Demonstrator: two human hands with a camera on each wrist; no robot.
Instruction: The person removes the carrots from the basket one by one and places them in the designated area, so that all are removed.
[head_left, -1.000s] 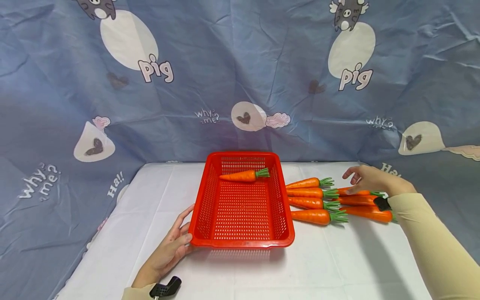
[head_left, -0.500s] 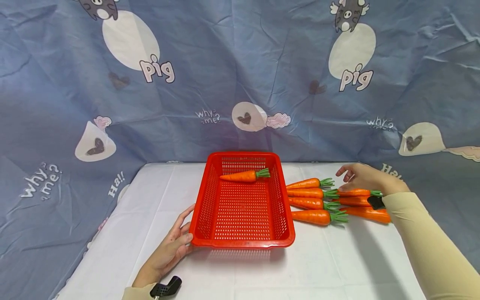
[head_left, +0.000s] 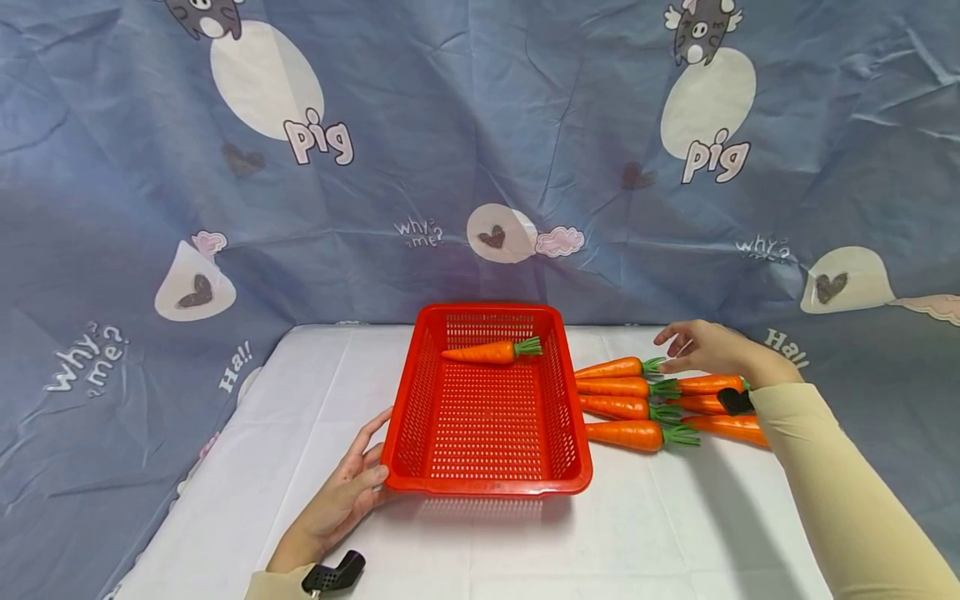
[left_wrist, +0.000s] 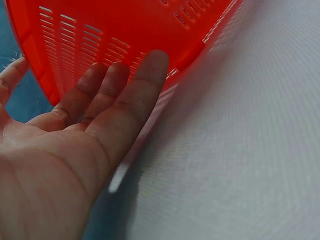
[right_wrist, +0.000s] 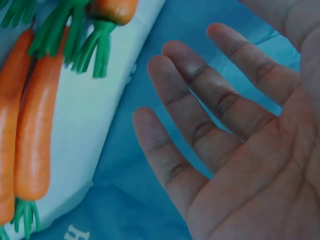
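Note:
My left hand (head_left: 337,502) is at the near left corner of a red plastic basket (head_left: 487,486). In the left wrist view its fairly straight fingers (left_wrist: 132,107) rest against the slotted outer wall. One orange carrot (head_left: 480,353) with a green top lies inside, near the far end. My right hand (head_left: 708,348) hovers over the carrots to the right of the basket, nearest to the green top of the farthest carrot (head_left: 611,367). In the right wrist view the palm (right_wrist: 260,185) shows, fingers relaxed and spread, with nothing held.
Several carrots lie in two groups on the white table (head_left: 660,525). One group (head_left: 626,433) sits against the basket's right side, the other (head_left: 727,428) farther right, partly under my right forearm. A blue patterned cloth (head_left: 375,183) hangs behind the table.
My right hand has moved left and slightly up, from over the right group of carrots toward the tops of the group beside the basket. My left hand and the basket keep their places.

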